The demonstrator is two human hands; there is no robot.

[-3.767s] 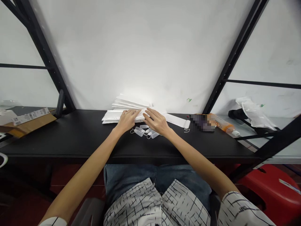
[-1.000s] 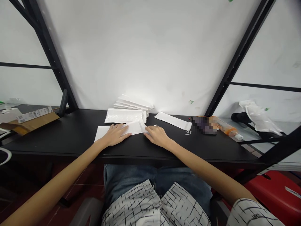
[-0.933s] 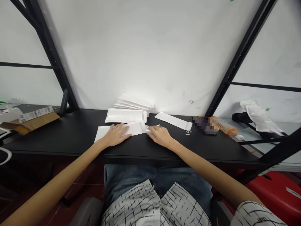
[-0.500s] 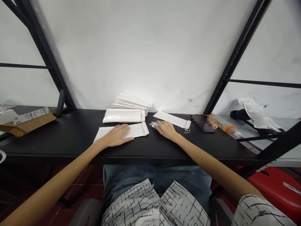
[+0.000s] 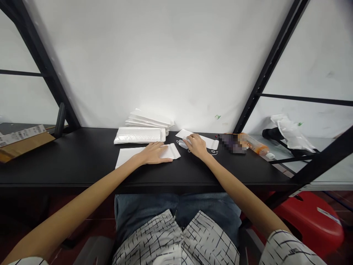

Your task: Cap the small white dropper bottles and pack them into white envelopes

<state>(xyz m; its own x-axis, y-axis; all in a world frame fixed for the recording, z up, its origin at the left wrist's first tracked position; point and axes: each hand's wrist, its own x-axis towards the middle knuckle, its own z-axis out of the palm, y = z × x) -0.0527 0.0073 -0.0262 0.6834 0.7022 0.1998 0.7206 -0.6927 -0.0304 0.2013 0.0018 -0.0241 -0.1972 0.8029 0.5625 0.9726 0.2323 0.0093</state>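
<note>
My left hand (image 5: 154, 154) lies flat, fingers stretched out, on a white padded envelope (image 5: 128, 156) on the black table (image 5: 82, 162). The envelope's open flap (image 5: 175, 151) points right. My right hand (image 5: 196, 144) rests just right of the flap with its fingers curled over a small clear tube (image 5: 180, 144). It sits on the near end of a flat white envelope (image 5: 211, 143). Behind my left hand lie a stack of padded envelopes (image 5: 139, 135) and a fanned pile of more (image 5: 149, 118).
An orange bottle (image 5: 255, 144) and a blurred dark object (image 5: 233, 142) lie at the table's right. A cardboard box (image 5: 19, 141) sits far left. Black frame posts (image 5: 264, 77) slant up on both sides. A red stool (image 5: 309, 224) stands low right, a crumpled plastic bag (image 5: 289, 130) beyond.
My right hand has left the envelope's mouth and moved right and back with a clear tube. The loose tubes on the table are out of sight. My left hand stays on the envelope.
</note>
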